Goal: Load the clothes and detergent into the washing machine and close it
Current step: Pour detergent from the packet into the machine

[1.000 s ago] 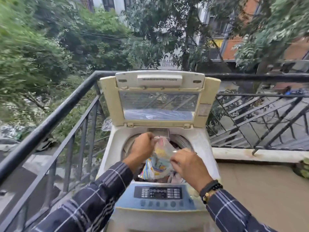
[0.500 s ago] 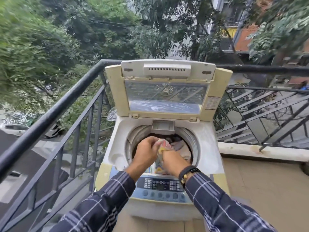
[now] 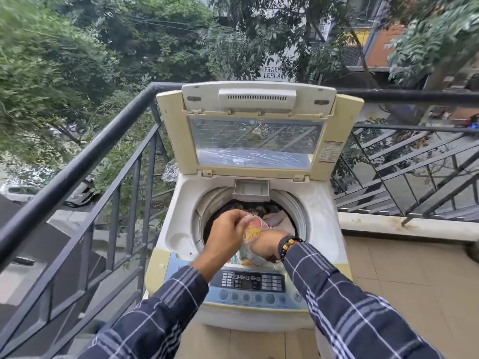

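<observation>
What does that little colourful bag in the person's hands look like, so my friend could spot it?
Find the washing machine by the railing, its lid up. Over its round opening, both hands pinch a crinkly packet. It alone is bright yellow, red and blue; the clothes below are dull.
</observation>
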